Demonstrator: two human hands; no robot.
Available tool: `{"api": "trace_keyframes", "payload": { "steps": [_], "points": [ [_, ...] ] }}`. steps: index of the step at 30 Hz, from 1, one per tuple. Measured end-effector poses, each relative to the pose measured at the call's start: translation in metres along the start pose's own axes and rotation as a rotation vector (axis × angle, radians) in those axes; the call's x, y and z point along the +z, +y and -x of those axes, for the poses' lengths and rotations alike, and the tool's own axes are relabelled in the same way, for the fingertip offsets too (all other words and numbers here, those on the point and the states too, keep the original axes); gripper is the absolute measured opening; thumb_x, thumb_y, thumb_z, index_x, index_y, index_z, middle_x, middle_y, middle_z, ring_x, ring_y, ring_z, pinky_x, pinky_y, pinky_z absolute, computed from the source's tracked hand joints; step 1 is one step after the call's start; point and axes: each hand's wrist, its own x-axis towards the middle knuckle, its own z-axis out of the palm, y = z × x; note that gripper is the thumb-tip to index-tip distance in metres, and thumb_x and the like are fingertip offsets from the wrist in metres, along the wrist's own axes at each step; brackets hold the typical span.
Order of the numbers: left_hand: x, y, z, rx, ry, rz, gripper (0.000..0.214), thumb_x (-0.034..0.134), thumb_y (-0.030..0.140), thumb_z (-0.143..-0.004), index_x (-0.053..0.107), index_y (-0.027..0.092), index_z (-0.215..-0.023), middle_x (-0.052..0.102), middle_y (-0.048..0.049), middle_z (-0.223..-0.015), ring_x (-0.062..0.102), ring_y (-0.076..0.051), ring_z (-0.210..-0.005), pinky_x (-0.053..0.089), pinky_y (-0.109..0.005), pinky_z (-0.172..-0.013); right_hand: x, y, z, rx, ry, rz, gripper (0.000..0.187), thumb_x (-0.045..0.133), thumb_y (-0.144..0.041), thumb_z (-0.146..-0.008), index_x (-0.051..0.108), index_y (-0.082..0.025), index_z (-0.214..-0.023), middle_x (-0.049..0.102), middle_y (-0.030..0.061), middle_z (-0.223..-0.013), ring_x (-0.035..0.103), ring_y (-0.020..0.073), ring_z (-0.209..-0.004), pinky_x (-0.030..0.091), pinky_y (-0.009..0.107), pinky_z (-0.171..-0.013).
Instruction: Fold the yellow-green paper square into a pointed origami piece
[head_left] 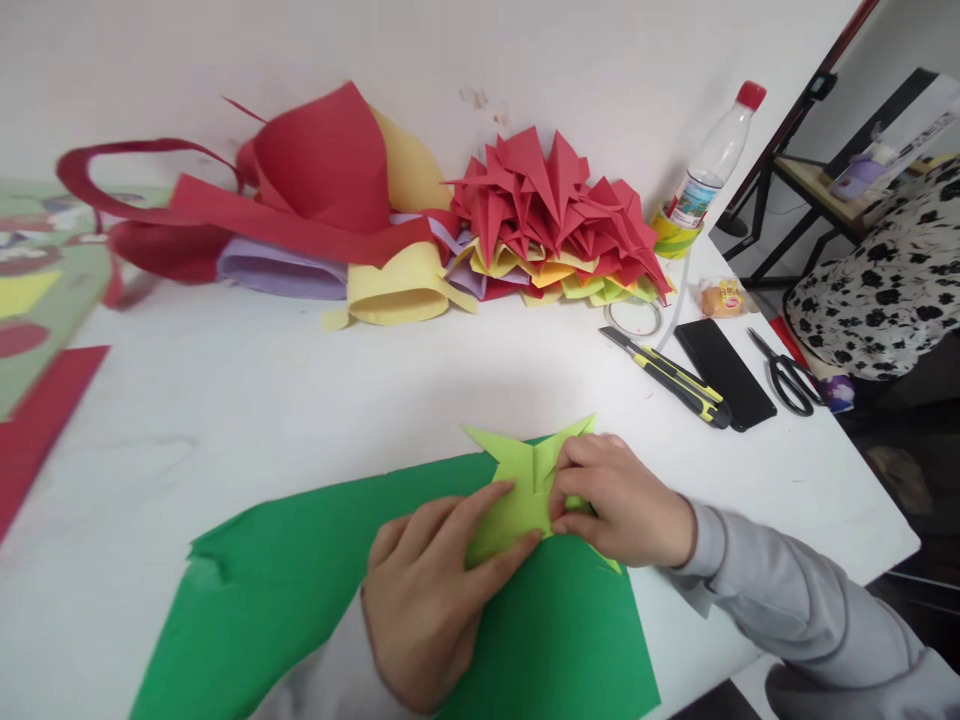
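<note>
You have bare table [262, 400] open ahead of your left hand [431, 590], while a utility knife [667, 378], phone [724, 372] and scissors [787, 375] crowd the right and an origami pile [555, 215] lines the wall.

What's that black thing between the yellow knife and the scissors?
A black phone lies flat on the white table, between the yellow utility knife and the scissors. The head view shows it.

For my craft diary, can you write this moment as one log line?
left hand: on light green folded paper | right hand: pinching its middle fold | under: dark green sheet | nearby: red folded pile, scissors
</note>
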Motion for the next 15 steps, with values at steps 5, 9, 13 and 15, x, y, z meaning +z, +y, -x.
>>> {"api": "trace_keyframes", "payload": {
  "steps": [5,9,13,15],
  "points": [
    [0.0065,0.0042,-0.0013,0.039,0.107,-0.044,0.045,0.046,0.005,-0.09,0.073,0.04,-0.1,0.067,-0.0028,-0.126,0.061,-0.024,-0.097,0.038,-0.038,-0.077,0.0012,0.0005,0.0006,-0.006,0.003,0.002,0.008,0.077,-0.018,-0.079,0.069,-0.02,-0.081,0.056,0.0009,-0.091,0.054,0.0191,-0.093,0.034,0.037,-0.085],
    [0.0082,0.0073,-0.0023,0.066,0.109,-0.077,0.037,0.05,0.009,-0.093,0.072,0.038,-0.101,0.069,-0.0014,-0.126,0.062,-0.023,-0.099,0.039,-0.038,-0.079,0.0012,0.0005,0.0007,-0.009,-0.001,0.013,0.008,0.077,-0.018,-0.079,0.069,-0.02,-0.081,0.056,0.0011,-0.092,0.053,0.0195,-0.094,0.034,0.037,-0.085],
    [0.0049,0.006,-0.0039,0.072,0.059,-0.069,0.045,0.042,0.007,-0.091,0.073,0.037,-0.104,0.067,-0.0047,-0.128,0.063,-0.026,-0.104,0.04,-0.041,-0.083,-0.0004,-0.0005,0.0001,-0.003,-0.011,0.015,0.007,0.076,-0.018,-0.08,0.069,-0.02,-0.082,0.055,0.0013,-0.092,0.053,0.0197,-0.094,0.034,0.037,-0.085],
    [0.0029,0.0048,-0.0055,0.065,0.038,-0.033,0.045,0.039,0.01,-0.089,0.073,0.037,-0.103,0.065,-0.0079,-0.13,0.062,-0.029,-0.105,0.041,-0.044,-0.082,-0.0014,-0.0006,0.0001,0.003,-0.022,0.014,0.008,0.075,-0.016,-0.079,0.069,-0.02,-0.081,0.055,0.0016,-0.092,0.054,0.0201,-0.094,0.034,0.038,-0.086]
  ]
}}
